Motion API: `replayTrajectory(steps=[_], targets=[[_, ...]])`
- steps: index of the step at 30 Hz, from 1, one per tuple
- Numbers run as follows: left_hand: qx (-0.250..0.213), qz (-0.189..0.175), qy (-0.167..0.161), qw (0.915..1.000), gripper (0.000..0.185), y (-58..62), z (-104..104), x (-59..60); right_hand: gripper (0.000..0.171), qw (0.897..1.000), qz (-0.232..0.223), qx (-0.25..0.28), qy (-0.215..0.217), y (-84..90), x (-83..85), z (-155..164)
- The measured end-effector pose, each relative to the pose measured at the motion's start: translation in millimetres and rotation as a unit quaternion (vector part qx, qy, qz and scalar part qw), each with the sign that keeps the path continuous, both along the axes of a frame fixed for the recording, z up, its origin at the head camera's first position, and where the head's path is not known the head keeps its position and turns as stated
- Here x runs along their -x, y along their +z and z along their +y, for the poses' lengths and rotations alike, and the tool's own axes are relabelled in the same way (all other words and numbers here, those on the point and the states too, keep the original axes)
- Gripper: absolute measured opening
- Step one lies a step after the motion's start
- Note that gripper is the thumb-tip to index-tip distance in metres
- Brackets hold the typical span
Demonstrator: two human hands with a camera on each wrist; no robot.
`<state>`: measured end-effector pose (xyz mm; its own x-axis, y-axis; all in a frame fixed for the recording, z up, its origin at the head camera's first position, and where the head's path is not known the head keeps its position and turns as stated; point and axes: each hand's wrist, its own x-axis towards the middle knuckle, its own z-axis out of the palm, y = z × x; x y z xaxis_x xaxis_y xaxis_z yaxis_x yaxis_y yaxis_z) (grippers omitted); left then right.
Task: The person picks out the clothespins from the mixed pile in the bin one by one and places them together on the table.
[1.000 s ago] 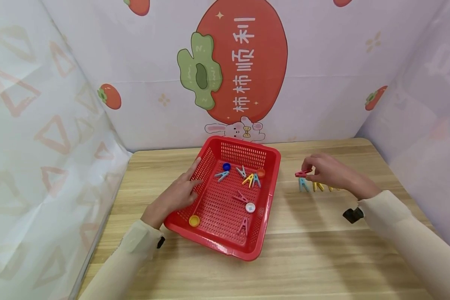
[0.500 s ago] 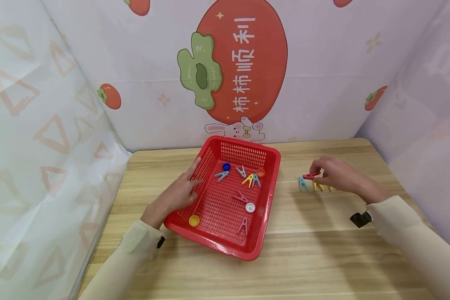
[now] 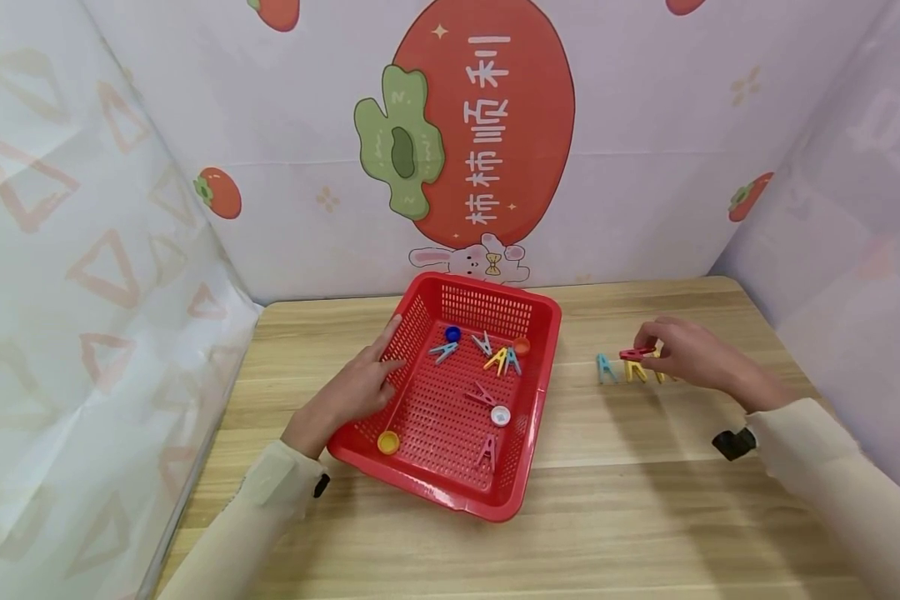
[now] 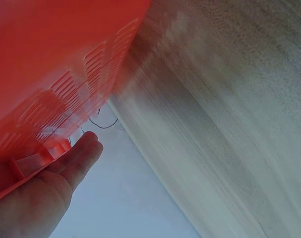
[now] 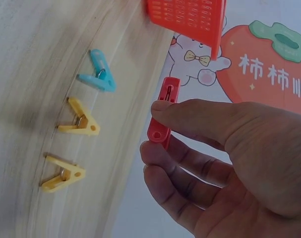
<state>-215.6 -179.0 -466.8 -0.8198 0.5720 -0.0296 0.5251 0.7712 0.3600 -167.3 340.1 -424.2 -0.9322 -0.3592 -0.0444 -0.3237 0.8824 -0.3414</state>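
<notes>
Taking the basket's middle as the dial and the far wall as twelve, the red perforated plastic basket (image 3: 431,408) sits slightly turned on the light wood-grain table (image 3: 607,525), its far rim close before the white wall covering (image 3: 307,125) printed with persimmons. At nine o'clock the left hand (image 3: 356,387) lies against the basket's rim, index finger stretched along that edge; how firmly it presses cannot be told. At three o'clock, well outside the rim, the right hand (image 3: 686,354) pinches a red plastic clothespin (image 5: 158,126) between thumb and fingertips, raised off the wood. Near it on the table, a light-blue plastic clothespin (image 5: 106,82) and two yellow plastic clothespins (image 5: 90,126) lie in a spaced row, the blue one nearest the basket. A strip of wood separates that blue one from the basket's right rim, and a broader stretch runs from five o'clock towards the table's near side. Inside, a blue round cap (image 3: 453,333) is at twelve, an orange round cap (image 3: 521,346) at two beside the right wall, a white round cap (image 3: 500,415) near four, a pink clothespin (image 3: 487,450) at five and a yellow round cap (image 3: 388,442) at eight by the near-left corner.
</notes>
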Motion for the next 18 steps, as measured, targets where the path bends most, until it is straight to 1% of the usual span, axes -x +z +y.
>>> replayTrajectory(steps=[9, 18], targets=[[-0.001, 0.005, -0.001, 1.0000, 0.053, 0.2, 0, 0.1, 0.017, 1.000, -0.002, -0.009, -0.020, -3.7, -1.7, 10], [0.001, 0.005, -0.003, 1.0000, 0.053, 0.2, -1, -0.4, 0.017, 0.999, 0.014, -0.011, -0.027, -11.8, -2.3, 28]])
